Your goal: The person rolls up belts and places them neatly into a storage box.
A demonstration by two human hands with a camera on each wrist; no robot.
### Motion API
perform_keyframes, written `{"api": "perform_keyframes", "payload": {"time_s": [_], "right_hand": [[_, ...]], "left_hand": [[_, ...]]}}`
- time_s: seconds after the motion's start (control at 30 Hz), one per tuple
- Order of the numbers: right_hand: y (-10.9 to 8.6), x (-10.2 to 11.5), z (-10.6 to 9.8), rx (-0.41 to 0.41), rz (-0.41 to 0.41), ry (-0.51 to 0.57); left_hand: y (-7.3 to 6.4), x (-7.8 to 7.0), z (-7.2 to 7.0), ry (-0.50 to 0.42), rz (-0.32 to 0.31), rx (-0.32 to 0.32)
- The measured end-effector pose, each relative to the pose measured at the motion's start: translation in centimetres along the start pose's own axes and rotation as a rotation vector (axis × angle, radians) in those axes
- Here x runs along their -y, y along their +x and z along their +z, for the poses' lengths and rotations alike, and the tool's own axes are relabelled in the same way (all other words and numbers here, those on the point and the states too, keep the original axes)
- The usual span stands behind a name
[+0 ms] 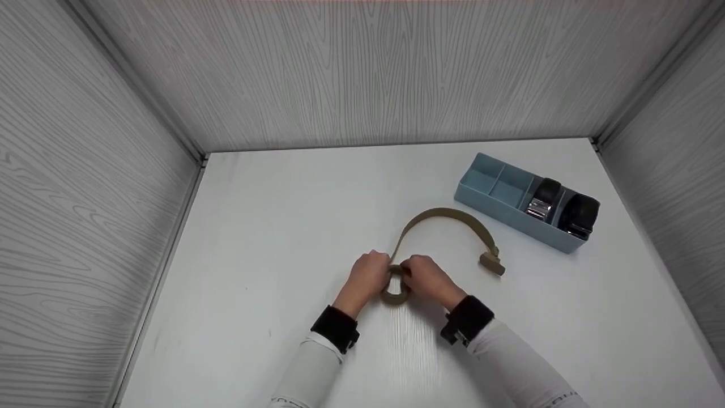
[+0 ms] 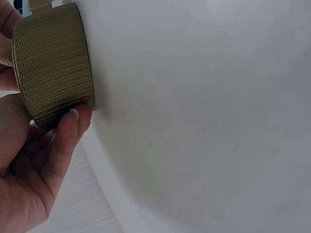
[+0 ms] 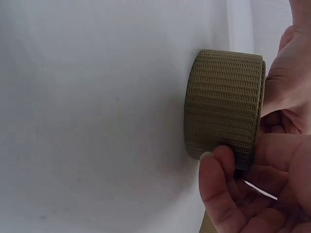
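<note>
An olive-green webbing belt [image 1: 447, 212] lies on edge on the white table. One end is wound into an oval coil, and the rest arcs right to its buckle end [image 1: 491, 264]. My left hand [image 1: 371, 275] holds the coil's left side, thumb and fingers pinching the band. On the opposite side my right hand [image 1: 429, 279] grips the coil with bent fingers. Ribbed webbing of the coil [image 2: 53, 63] fills the upper left of the left wrist view. From the right wrist, the coil [image 3: 223, 102] shows fingertips pressed at its lower edge.
At the back right stands a blue divided box [image 1: 510, 215]. Two rolled black belts, one with a shiny buckle [image 1: 538, 209] and the other a dark roll [image 1: 580, 214], sit in its right compartments. Grey wood-grain panels [image 1: 362, 73] border the table at the back and sides.
</note>
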State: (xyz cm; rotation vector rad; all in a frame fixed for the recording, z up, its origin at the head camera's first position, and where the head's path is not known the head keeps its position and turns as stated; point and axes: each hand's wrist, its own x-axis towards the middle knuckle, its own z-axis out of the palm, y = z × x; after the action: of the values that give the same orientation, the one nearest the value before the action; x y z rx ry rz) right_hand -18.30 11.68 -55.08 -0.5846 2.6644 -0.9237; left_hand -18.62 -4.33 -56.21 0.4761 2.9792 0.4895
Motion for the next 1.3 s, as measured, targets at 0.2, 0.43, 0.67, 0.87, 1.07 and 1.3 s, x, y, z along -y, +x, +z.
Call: {"api": "perform_keyframes", "payload": {"time_s": [0.2,0.43,0.67,0.87,1.07,1.3], "right_hand": [[-0.13,-0.06,0.29,-0.023,0.051,0.019],[0.06,0.07,0.31,-0.037,-0.027,0.003],[-0.13,0.22,0.38,-0.038,0.038,0.036],[-0.01,0.09,0.24,-0.044,-0.027,-0.007],[0.06,-0.05,0.44,-0.034,0.039,0.015],[0.21,-0.28,0.46,-0.030,-0.011,0.000]], "left_hand": [[-0.07,0.12,0.11,-0.021,-0.066,-0.021],[0.22,0.19,0.08,-0.009,-0.076,-0.041],[0.23,0.29,0.03,-0.010,-0.074,-0.040],[0.33,0.28,-0.09,-0.010,-0.072,-0.037],[0.19,0.27,-0.05,-0.013,-0.102,-0.032],[0.42,0.26,-0.20,0.030,-0.097,-0.022]]}}
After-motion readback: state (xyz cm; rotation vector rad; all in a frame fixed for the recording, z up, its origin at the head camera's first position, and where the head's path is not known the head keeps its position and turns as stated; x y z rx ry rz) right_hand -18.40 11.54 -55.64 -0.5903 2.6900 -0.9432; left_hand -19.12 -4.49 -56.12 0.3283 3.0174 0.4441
